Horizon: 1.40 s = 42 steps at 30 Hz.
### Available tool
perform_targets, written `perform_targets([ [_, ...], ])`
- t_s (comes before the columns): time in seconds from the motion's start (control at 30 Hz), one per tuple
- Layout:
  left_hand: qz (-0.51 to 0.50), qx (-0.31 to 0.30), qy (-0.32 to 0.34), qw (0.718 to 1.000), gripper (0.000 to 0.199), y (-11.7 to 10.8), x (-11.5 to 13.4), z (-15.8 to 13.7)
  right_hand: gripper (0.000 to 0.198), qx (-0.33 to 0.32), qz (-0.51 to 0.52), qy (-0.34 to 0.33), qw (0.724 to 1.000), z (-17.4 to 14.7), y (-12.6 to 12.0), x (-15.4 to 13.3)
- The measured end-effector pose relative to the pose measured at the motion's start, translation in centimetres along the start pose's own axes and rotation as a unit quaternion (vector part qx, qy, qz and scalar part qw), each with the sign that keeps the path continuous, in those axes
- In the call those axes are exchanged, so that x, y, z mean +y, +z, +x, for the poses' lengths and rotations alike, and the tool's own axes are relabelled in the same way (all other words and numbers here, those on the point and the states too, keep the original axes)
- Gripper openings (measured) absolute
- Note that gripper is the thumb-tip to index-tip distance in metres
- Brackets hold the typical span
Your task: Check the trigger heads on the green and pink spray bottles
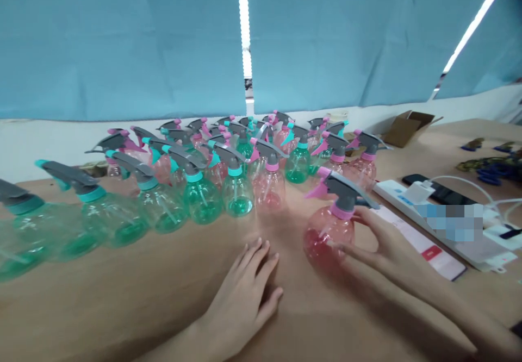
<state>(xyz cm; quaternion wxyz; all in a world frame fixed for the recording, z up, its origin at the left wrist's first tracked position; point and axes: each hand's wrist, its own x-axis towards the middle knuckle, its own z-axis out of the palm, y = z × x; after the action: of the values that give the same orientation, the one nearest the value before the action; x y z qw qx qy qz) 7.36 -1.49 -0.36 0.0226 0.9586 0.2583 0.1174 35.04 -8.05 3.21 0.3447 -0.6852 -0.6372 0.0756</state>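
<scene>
My right hand (373,237) grips a pink spray bottle (328,234) from its right side, thumb and fingers around the clear body below the pink collar. The bottle is upright, with a grey and pink trigger head pointing left; whether its base touches the table cannot be made out. My left hand (248,291) lies palm down on the wooden table (163,286), fingers stretched out, holding nothing. Ahead of it stand a green spray bottle (238,193) and another pink spray bottle (270,185).
Several more green and pink spray bottles (202,196) stand in rows toward the wall and far left. At the right lie a white power strip (444,226) with cables, a dark phone (452,193) and a phone with a lit screen (442,261). An open cardboard box (408,128) stands behind.
</scene>
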Motion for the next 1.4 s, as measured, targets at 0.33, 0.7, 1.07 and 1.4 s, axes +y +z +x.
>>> perform_targets([
  [0.33,-0.025,-0.032,0.003,0.999,0.046,0.4,0.6,3.9,0.050,-0.033,-0.049,-0.068,0.996,7.4,-0.1,2.1],
  [0.7,-0.042,-0.054,0.006,0.998,0.046,1.6,0.1,8.6,0.058,-0.027,-0.143,-0.076,0.986,11.9,0.8,1.2],
  [1.07,-0.049,-0.054,0.009,0.997,0.044,1.6,-0.1,8.7,0.056,-0.038,-0.126,-0.079,0.988,13.8,1.6,1.5],
  [1.4,-0.055,-0.043,0.011,0.997,0.043,1.8,-0.1,8.7,0.055,-0.030,-0.136,-0.072,0.988,13.6,1.9,1.3],
])
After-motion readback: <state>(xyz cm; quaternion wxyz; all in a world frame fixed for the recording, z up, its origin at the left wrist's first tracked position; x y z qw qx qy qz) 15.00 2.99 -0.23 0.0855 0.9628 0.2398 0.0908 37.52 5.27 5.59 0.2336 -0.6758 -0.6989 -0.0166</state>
